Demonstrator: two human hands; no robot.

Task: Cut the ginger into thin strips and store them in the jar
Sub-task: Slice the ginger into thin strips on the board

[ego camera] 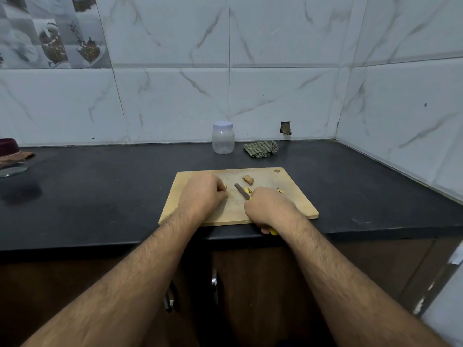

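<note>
A wooden cutting board (288, 199) lies on the black counter. My right hand (269, 206) grips a yellow-handled knife (242, 192), its blade pointing up-left across the board. My left hand (204, 192) rests on the board with its fingers curled over a small piece of ginger (225, 185) at the fingertips. A larger ginger chunk (248, 179) sits near the board's far edge. Cut yellow bits (248, 190) lie by the blade, and more cut bits (280, 190) lie right of my right hand. A clear plastic jar (223, 138) with a white lid on stands against the wall behind the board.
A crumpled checked cloth (261, 149) lies right of the jar. At the far left counter edge sit a glass dish (12, 169) and a dark red bowl (8, 146). Tiled walls close the back and right sides. Cabinet handles (214, 284) show below the counter.
</note>
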